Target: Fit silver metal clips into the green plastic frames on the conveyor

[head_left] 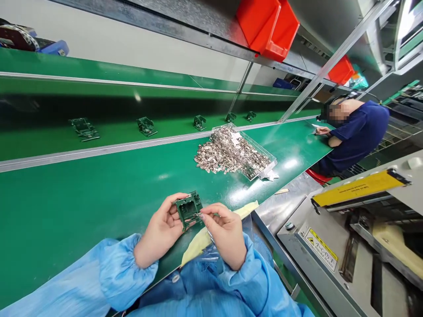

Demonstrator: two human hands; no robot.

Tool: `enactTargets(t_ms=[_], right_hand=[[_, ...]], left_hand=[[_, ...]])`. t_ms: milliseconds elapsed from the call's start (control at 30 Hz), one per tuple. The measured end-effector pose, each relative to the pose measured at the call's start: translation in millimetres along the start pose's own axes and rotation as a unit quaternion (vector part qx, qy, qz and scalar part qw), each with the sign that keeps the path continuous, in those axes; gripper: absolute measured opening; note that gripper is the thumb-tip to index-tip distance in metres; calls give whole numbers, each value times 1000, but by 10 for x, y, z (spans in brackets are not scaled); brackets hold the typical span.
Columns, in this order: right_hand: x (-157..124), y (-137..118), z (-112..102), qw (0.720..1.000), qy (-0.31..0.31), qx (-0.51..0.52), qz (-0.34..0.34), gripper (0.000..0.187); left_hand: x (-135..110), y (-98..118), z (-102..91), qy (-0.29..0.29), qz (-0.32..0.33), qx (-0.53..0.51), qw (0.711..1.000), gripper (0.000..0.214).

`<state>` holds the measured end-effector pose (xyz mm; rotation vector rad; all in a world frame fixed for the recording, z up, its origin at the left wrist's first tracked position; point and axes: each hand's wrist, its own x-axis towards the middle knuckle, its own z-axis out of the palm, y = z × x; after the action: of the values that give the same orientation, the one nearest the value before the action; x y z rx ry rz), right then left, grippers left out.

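My left hand (163,231) is closed around a dark green plastic frame-like part (189,208) with a square opening, held tilted above the bench. At its right edge is my right hand (228,233), thumb and forefinger pinched together. Whatever sits between those fingertips is too small to make out. Beyond both hands, a heap of small silvery metal pieces (220,154) spills out of a clear plastic tray (269,165) onto the green bench top (109,198).
Several similar green parts (147,126) stand spaced along the strip behind the bench. Yellowish cloth (196,246) lies at the front edge. To the right is a machine (317,233) with a hand-injury label. Red bins (269,26) sit overhead. A co-worker (360,127) leans over the far end.
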<state>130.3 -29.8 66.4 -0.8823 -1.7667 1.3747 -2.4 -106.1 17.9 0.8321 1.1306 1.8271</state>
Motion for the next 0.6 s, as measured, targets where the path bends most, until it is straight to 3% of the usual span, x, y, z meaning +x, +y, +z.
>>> enactTargets(t_ms=[200, 367, 600], right_hand=[[-126, 74, 65, 999, 26, -35, 28, 6], [-74, 70, 44, 996, 48, -12, 69, 13], [-114, 156, -272, 994, 59, -88, 36, 33]], left_hand=[[-104, -27, 64, -14, -16, 33, 999, 49], [-49, -68, -3, -1, -56, 38, 998, 57], [81, -114, -88, 60, -100, -24, 993, 58]])
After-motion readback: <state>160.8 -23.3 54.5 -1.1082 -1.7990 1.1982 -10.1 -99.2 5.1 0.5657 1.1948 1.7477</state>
